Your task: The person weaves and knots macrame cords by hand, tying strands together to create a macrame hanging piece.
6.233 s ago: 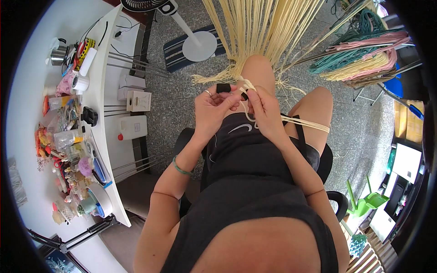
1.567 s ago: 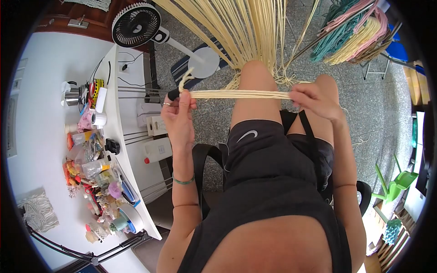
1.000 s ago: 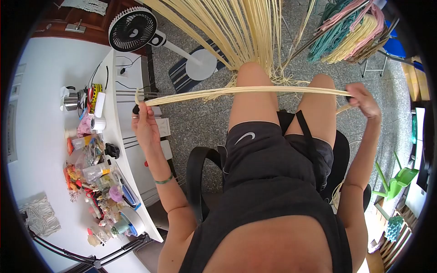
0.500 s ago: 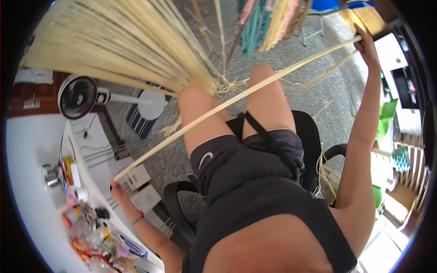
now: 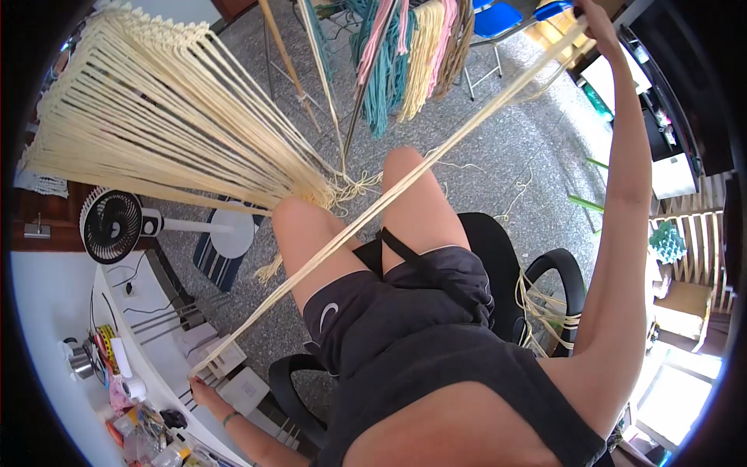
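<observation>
A long bundle of cream cord point(image 5: 372, 208) stretches diagonally across my lap, pulled nearly straight between my two hands. My left hand point(image 5: 204, 391), low at the left, is closed on one end of it. At the upper right, my right hand point(image 5: 595, 25) grips the other end with the arm fully extended. A few strands hang loose near that end. On the left, a large macramé piece point(image 5: 148, 101) fans out, knotted along its top edge, its many cords gathering beside my knee. Loose cord ends point(image 5: 358, 187) lie on the floor between my knees.
Teal, pink and cream yarn hanks point(image 5: 381, 70) hang on a rack ahead. A blue folding chair point(image 5: 498, 22) stands behind them. A fan point(image 5: 113, 224) is at the left, by a cluttered white counter point(image 5: 124, 342). More cord point(image 5: 548, 307) loops over my chair's armrest point(image 5: 572, 288).
My right hand has moved up and slightly left, and my left hand sits lower in view. The cord bundle stays stretched between them. The whole view has shifted, showing more of the macramé's top.
</observation>
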A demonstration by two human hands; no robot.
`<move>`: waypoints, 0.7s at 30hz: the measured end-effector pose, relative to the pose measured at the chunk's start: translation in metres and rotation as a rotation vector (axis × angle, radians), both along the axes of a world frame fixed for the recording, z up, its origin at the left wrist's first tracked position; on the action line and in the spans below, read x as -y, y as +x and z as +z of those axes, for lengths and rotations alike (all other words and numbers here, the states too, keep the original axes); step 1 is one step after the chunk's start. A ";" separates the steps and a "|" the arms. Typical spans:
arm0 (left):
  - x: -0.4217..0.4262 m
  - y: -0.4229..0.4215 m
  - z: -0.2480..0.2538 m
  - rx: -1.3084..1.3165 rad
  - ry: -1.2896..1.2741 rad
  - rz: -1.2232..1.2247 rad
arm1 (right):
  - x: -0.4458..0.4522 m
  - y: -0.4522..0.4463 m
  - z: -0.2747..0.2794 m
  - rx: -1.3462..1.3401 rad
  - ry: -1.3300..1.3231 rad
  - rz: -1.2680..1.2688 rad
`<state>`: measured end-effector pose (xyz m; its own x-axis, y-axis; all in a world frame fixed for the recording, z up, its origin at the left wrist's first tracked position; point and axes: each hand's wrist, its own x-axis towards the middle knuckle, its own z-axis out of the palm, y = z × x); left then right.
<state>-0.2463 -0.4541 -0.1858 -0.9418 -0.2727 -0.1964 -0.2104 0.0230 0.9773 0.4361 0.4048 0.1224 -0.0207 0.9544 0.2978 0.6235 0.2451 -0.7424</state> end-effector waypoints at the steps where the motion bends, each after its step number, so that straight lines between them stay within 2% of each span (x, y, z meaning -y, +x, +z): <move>1: -0.009 0.009 0.001 -0.017 -0.055 0.018 | 0.021 -0.033 0.009 0.120 0.012 -0.103; 2: -0.018 0.016 0.004 -0.035 -0.114 0.037 | 0.053 -0.063 0.020 0.112 -0.050 -0.042; 3: -0.028 0.022 0.010 -0.056 -0.176 0.059 | 0.023 -0.054 0.004 0.281 0.018 0.173; 4: -0.038 0.020 0.000 -0.190 -0.228 -0.060 | 0.064 -0.079 0.015 0.371 0.150 0.365; 5: -0.051 0.024 0.010 -0.151 -0.365 -0.325 | 0.100 -0.106 0.023 0.491 0.183 0.435; 6: -0.068 0.027 0.016 -0.036 -0.509 -0.474 | 0.136 -0.133 0.032 0.603 0.224 0.507; 7: -0.105 0.044 0.038 0.058 -0.658 -0.639 | 0.149 -0.146 0.033 0.746 0.166 0.455; 8: -0.163 0.072 0.074 0.228 -0.813 -0.679 | 0.161 -0.157 0.033 0.829 0.156 0.502; 9: -0.176 0.060 0.061 -0.071 -1.050 -0.982 | 0.174 -0.169 0.032 0.910 0.147 0.557; 10: -0.245 0.121 0.115 -0.255 -1.196 -1.038 | 0.188 -0.181 0.035 0.909 0.073 0.630; 11: -0.291 0.157 0.141 -0.307 -0.850 -1.130 | 0.201 -0.190 0.029 0.830 0.159 0.730; 12: -0.328 0.186 0.150 -0.493 -0.606 -1.176 | 0.213 -0.199 0.023 0.756 0.246 0.829; 13: -0.363 0.224 0.181 -0.429 -0.488 -1.251 | 0.224 -0.206 0.006 0.590 0.484 0.931; 14: -0.387 0.251 0.199 -0.502 -0.376 -1.323 | 0.236 -0.219 -0.002 0.497 0.646 0.953; 16: -0.427 0.290 0.216 -0.722 -0.226 -1.444 | 0.268 -0.234 0.013 0.617 0.434 1.021; 17: -0.441 0.304 0.219 -0.762 -0.237 -1.469 | 0.273 -0.239 0.013 0.560 0.394 1.103; 18: -0.450 0.311 0.219 -0.717 -0.258 -1.490 | 0.274 -0.243 0.013 0.557 0.403 1.109; 19: -0.460 0.319 0.218 -0.672 -0.281 -1.511 | 0.275 -0.246 0.012 0.477 0.281 1.165; 20: -0.468 0.327 0.219 -0.522 0.018 -1.579 | 0.275 -0.248 0.008 0.395 0.154 1.212; 21: -0.472 0.332 0.223 -0.360 0.317 -1.627 | 0.270 -0.251 -0.001 0.295 0.234 1.205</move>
